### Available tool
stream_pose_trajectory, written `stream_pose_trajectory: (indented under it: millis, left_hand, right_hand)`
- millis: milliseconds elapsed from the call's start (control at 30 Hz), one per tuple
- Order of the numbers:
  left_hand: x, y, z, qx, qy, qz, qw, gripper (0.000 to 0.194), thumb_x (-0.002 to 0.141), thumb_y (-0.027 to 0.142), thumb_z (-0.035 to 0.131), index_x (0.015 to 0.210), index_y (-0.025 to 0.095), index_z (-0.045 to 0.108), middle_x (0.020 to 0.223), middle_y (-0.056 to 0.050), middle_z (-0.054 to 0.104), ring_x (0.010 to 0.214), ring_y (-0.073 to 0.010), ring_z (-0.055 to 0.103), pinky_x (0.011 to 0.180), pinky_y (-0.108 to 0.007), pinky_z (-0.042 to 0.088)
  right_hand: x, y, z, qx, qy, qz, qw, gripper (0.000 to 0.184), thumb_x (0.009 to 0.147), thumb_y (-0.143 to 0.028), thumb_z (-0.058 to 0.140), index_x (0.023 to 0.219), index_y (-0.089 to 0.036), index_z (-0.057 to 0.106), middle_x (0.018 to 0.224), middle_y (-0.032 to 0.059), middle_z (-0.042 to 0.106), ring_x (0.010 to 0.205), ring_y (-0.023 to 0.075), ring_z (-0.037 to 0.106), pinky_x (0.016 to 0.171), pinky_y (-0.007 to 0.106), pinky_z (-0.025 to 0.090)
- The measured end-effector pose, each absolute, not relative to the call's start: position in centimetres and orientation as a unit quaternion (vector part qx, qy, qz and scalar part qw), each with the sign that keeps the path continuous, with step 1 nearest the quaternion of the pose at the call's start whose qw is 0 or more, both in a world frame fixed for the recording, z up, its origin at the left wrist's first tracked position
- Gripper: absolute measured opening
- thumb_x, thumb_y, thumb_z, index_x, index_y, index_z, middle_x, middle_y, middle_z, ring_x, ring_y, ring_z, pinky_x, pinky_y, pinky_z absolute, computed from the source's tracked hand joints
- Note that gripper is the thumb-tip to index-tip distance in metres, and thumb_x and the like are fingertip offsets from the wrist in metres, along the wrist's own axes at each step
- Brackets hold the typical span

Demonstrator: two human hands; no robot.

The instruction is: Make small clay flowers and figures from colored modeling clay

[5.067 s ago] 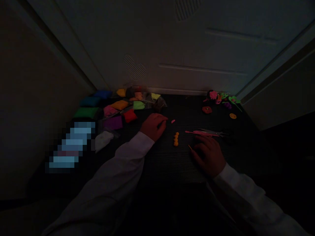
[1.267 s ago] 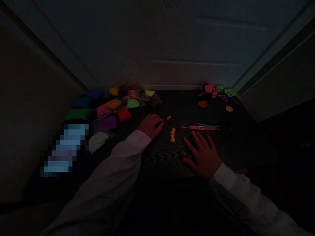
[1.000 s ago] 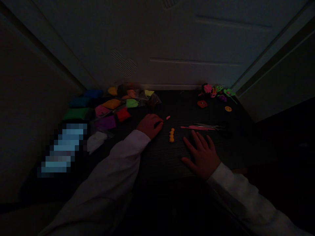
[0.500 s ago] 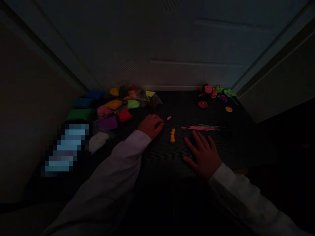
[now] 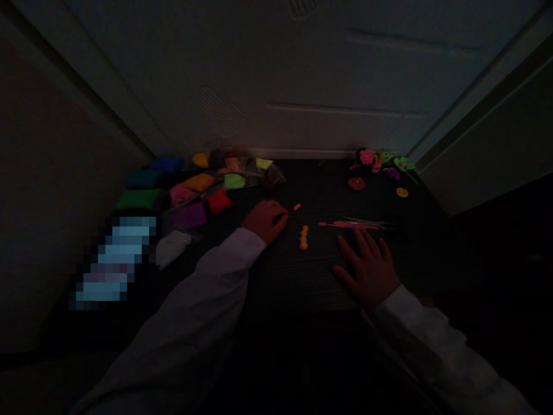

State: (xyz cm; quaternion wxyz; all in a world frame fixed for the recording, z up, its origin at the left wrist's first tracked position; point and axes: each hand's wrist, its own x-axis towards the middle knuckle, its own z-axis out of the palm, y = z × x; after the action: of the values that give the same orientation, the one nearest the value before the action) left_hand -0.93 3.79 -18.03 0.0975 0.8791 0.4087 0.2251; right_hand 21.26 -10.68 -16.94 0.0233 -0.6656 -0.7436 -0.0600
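A short row of yellow-orange balls (image 5: pixel 303 237), joined end to end, lies on the dark table between my hands. My left hand (image 5: pixel 265 222) rests to its left, fingers curled and thumb tip near the index fingertip; anything inside is hidden. Just beyond those fingertips is a small pink piece (image 5: pixel 297 207). On the right, my right hand (image 5: pixel 367 268) lies flat with fingers spread, holding nothing. Its fingertips come close to the pink tools (image 5: pixel 345 225) and the scissors (image 5: pixel 367 222), which lie together.
Bags of coloured clay, among them purple (image 5: pixel 189 215), red (image 5: pixel 219 201) and green (image 5: pixel 137 199), crowd the left side. A white bag (image 5: pixel 173 248) lies near a blurred lit screen (image 5: pixel 114 259). Small flower figures (image 5: pixel 367 157), a red piece (image 5: pixel 356 183) and a yellow disc (image 5: pixel 402 192) sit at back right.
My right hand has slid a little to the right, away from the row of balls, still spread. My left hand has hardly moved.
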Motion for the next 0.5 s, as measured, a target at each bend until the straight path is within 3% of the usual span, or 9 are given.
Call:
stream_pose_trajectory:
  millis: [233, 500]
  left_hand:
    - [-0.9, 3.7, -17.9, 0.876, 0.414, 0.225, 0.099, 0.027, 0.077, 0.031, 0.042, 0.088, 0.014, 0.060, 0.090, -0.007, 0.058, 0.087, -0.0175, 0.050, 0.081, -0.033, 0.041]
    - [-1.0, 3.7, -17.9, 0.879, 0.408, 0.226, 0.102, 0.027, 0.077, 0.031, 0.041, 0.089, 0.015, 0.060, 0.090, -0.007, 0.058, 0.087, -0.0175, 0.050, 0.080, -0.034, 0.041]
  right_hand:
    - [19.4, -10.8, -17.0, -0.654, -0.755, -0.047, 0.023, 0.066, 0.075, -0.062, 0.023, 0.128, -0.023, 0.029, 0.140, 0.0091, 0.017, 0.124, 0.0278, 0.019, 0.097, 0.052, 0.011]
    - [21.5, -11.0, -17.4, -0.687, -0.724, -0.064, 0.021, 0.059, 0.077, -0.056, 0.029, 0.127, -0.026, 0.030, 0.140, 0.0083, 0.017, 0.124, 0.0282, 0.020, 0.097, 0.052, 0.014]
